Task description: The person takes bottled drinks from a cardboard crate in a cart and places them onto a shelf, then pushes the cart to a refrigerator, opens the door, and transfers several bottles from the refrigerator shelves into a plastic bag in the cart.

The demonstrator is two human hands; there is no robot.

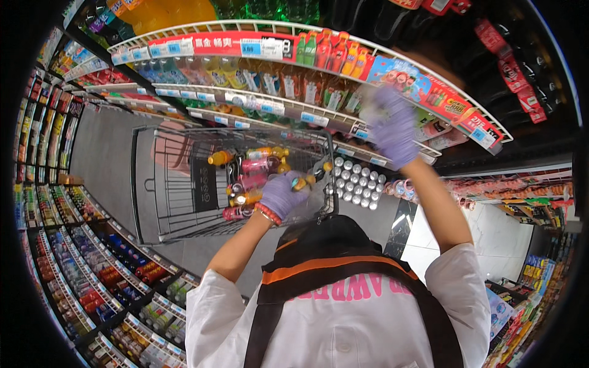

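Purple gloves cover both hands. Over the near side of the wire shopping cart (331, 184) is my left hand (283, 193), with a red beaded bracelet at its wrist, closed around a drink bottle (300, 184) with a dark neck. Beneath and beside it, several bottles with orange, pink and dark contents lie in the cart, among them an orange drink bottle (264, 152) and a pink drink bottle (254, 164). My right hand (393, 124), blurred by motion, is raised in front of the shelf's promotional strip (405, 78). A pale blur at its fingers may be a cloth; I cannot tell.
Drink shelves with wire rails (276, 99) run along the far side, with large dark bottles (511, 69) at the upper right. Silver-topped cans (356, 184) stand in a block right of the cart. More stocked shelves (92, 271) curve along the lower left.
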